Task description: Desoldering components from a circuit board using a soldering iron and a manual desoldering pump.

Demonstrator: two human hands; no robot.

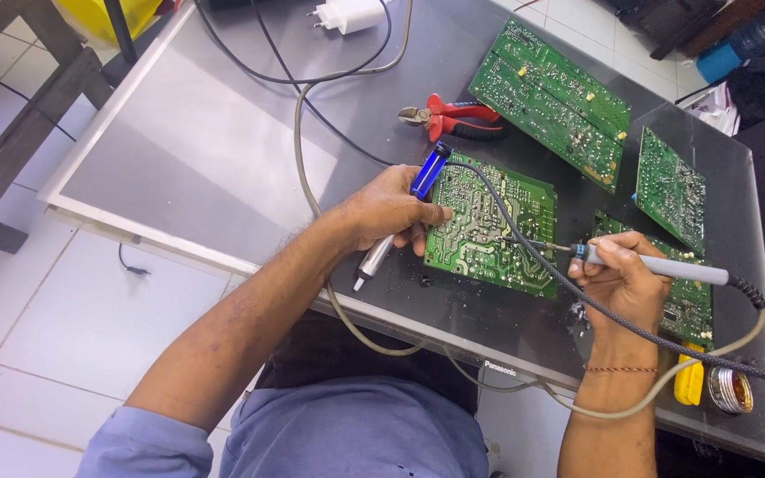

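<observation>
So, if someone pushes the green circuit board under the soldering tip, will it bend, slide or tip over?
The green circuit board looks like a stiff flat panel, so it probably would not bend. It lies flat on the smooth dark table, so it may slide easily; the left hand steadies its edge. Tipping seems unlikely.

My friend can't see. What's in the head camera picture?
The right hand touches a grey soldering iron to a green circuit board, while the left hand holds a blue-and-silver desoldering pump at the board's edge on a dark table.
</observation>
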